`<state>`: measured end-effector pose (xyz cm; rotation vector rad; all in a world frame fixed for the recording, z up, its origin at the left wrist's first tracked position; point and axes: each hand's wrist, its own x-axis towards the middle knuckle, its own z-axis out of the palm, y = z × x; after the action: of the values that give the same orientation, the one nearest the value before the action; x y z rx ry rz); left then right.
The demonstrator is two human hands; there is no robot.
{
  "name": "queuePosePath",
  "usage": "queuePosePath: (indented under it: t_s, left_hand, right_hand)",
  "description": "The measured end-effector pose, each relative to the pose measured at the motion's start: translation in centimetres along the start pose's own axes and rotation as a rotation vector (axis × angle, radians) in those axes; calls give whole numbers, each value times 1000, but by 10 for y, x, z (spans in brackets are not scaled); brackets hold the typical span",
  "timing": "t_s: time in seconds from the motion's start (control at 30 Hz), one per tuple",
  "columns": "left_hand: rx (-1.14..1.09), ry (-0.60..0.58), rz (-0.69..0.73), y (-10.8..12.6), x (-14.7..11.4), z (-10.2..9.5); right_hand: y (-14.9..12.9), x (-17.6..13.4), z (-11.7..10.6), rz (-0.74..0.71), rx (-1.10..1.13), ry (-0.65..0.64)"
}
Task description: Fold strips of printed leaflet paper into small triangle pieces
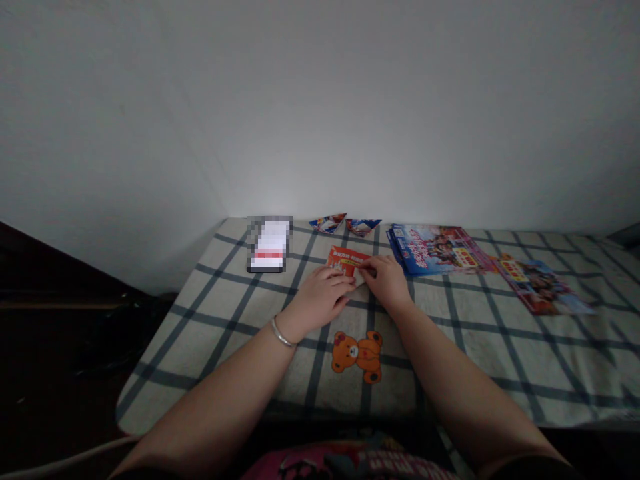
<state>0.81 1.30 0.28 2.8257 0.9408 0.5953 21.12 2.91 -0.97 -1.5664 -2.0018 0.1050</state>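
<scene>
"How are you holding that paper?"

"My left hand [325, 297] lies over its lower left part, fingers extended and close together, I'd say to steady it. My right hand [387, 280] has thumb and fingertips closed on its right side, probably to control the edge; how tightly, I can't tell."

"Where is the paper?"

"The red paper [343, 257] is on the table [200, 333], near the centre of the frame, where both my hands meet comfortably."

"And around it?"

"Just beyond, two folded paper shapes [329, 224] sit near the wall [350, 133], seemingly out of my way. Left of centre, a phone [270, 245] lies lit and face up, perhaps for glancing at. Right of centre, a leaflet stack [435, 250] is near my right hand, likely for easy reach; another leaflet [545, 287] lies farther right."
</scene>
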Motion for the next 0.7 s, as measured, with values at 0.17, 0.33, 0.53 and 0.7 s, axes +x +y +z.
queuePosePath:
  t_s: [0.17,0.33,0.53,0.7]
  left_hand:
    - [7,1,-6,1,1,0]
    - [21,-15,-31,4,1,-2]
    - [45,-13,-77,6,0,-5]
    - [57,6,-118,3,-2,-7]
  right_hand:
    - [0,1,0,-20,7,-11]
    - [-1,2,0,-31,36,-15]
    - [5,-5,-14,-187,106,-106]
    - [9,-9,-15,-238,55,-149]
